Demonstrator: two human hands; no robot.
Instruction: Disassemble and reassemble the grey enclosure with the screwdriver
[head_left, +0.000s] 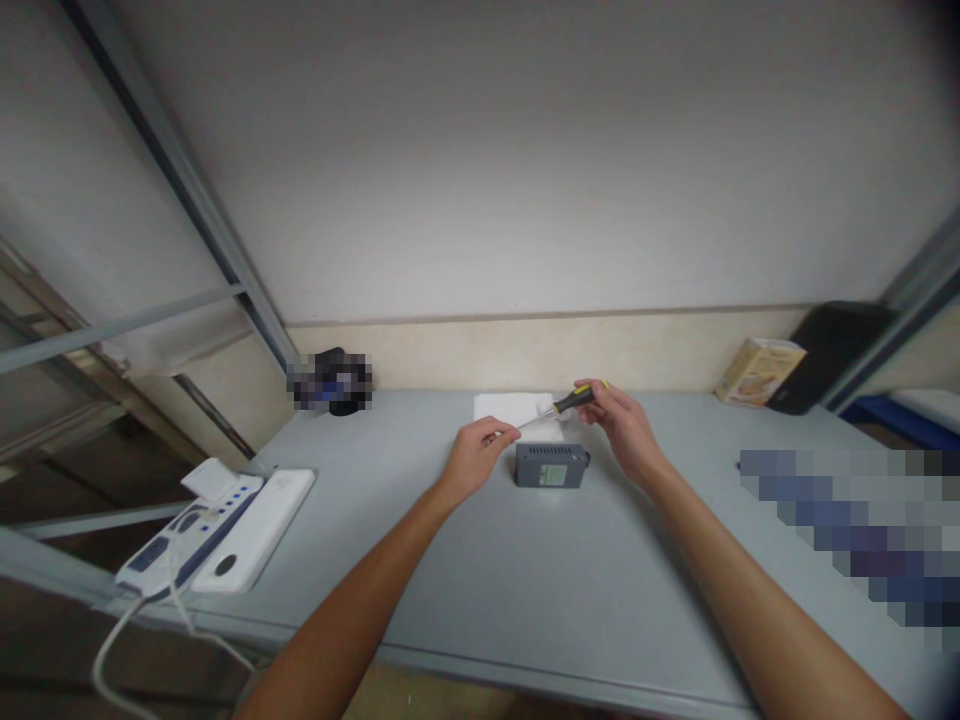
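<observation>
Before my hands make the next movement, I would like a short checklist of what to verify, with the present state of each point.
1. Right hand grips the handle of the black-and-yellow-handled metal screwdriver: ok.
2. Left hand is at the far end of the shaft: ok.
3. Screwdriver tip is visible: not ok, the left hand's fingers cover it.
4. Dark grey rectangular box with vent slots rests on the grey table: ok.
5. A hand steadies the box: not ok, neither holds it.
6. White sheet of paper reaches under the box: cannot tell.
</observation>
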